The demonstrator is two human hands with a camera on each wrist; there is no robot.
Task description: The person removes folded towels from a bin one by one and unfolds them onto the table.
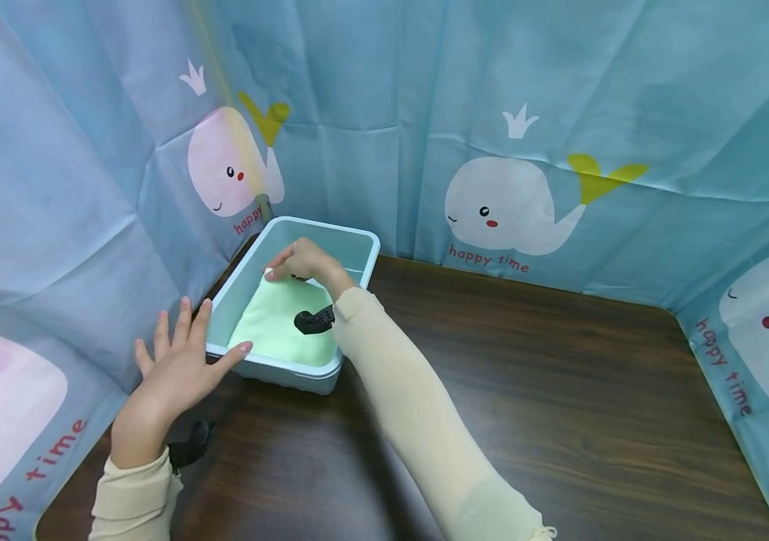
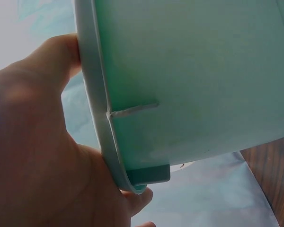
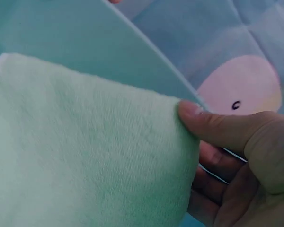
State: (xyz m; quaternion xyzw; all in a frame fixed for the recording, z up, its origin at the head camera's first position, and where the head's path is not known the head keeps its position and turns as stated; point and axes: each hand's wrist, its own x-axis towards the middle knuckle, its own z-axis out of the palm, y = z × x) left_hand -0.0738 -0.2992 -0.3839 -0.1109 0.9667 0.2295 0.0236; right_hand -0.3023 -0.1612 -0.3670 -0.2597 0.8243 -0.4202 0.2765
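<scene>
A pale blue-green plastic bin [image 1: 290, 367] stands at the back left of the table, with a light green cloth [image 1: 283, 319] inside it. My right hand [image 1: 303, 263] reaches into the bin and pinches a corner of the cloth between thumb and fingers; the right wrist view shows the thumb [image 3: 199, 118] on the fuzzy fabric's near face. With fingers spread, my left hand [image 1: 178, 372] touches the bin's front left corner. Its thumb lies against the rim [image 2: 92, 80] in the left wrist view.
A dark wooden table [image 1: 526, 391] spreads to the right and front of the bin. Blue curtains [image 1: 384, 135] printed with whales border the left, back and right sides. Black wrist cameras [image 1: 313, 321] are strapped at both wrists.
</scene>
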